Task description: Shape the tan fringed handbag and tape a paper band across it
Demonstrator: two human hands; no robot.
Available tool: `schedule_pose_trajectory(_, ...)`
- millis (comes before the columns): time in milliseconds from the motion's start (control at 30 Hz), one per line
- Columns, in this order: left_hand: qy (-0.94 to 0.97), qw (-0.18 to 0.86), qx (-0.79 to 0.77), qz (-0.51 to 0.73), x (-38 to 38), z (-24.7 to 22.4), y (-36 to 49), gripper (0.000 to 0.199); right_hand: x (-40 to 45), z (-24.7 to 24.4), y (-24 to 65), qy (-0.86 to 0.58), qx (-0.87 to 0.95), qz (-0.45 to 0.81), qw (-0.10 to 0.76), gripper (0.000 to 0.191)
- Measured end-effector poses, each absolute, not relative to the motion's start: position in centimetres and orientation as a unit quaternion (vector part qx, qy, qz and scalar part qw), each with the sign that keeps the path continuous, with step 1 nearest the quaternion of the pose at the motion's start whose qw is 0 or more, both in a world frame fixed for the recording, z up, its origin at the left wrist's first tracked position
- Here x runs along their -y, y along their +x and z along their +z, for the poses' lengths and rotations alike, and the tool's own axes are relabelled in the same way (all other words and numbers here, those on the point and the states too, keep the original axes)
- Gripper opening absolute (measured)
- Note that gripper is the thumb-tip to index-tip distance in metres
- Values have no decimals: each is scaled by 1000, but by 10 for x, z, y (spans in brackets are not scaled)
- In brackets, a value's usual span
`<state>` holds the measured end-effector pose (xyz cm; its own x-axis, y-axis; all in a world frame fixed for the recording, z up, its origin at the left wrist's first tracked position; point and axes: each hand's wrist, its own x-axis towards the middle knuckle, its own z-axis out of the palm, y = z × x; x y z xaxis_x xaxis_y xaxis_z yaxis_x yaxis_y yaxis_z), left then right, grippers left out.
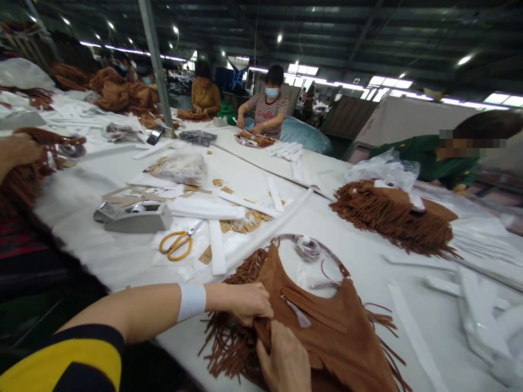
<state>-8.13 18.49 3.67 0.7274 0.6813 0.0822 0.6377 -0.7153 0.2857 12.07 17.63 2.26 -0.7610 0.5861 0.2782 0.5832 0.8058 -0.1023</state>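
Observation:
A brown fringed handbag (327, 321) lies on the white table in front of me, its curved handle pointing away. A zip with a pale wrapped pull shows on its face. My left hand (249, 304) is closed on the bag's left edge, where the fringe hangs down. Just below and to the right, my right hand (286, 356) grips a bunched fold of the same edge. The fingertips of both hands are partly hidden in the brown material. A coiled, plastic-wrapped strap (307, 248) sits inside the loop of the handle.
Yellow-handled scissors (178, 245) and a grey tape dispenser (139, 216) lie left of the bag, near brown tags (249, 220) and white strips. Another fringed bag (396, 218) lies at right, beside a person in green. Other people work around the table; a metal post (157, 65) rises behind.

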Motion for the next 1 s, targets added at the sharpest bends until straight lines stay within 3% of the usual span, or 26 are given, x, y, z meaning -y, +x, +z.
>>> schedule_pose_trajectory(167, 891, 196, -391, 127, -183, 30, -97, 21, -186, 15, 125, -280, 945, -8, 169, 13)
schedule_pose_trajectory(333, 859, 253, -422, 139, -175, 56, -90, 44, -191, 17, 130, -249, 946, 53, 199, 12)
schedule_pose_trajectory(567, 863, 160, -474, 63, -157, 63, -66, 20, -183, 13, 128, -237, 941, 38, 237, 6)
schedule_pose_trajectory(833, 791, 265, -543, 98, -148, 52, -53, 23, -177, 25, 160, -293, 945, 47, 137, 16)
schedule_pose_trajectory(1000, 766, 283, -569, 98, -140, 73, -11, 57, -179, 38, 180, -288, 939, 123, 141, 30)
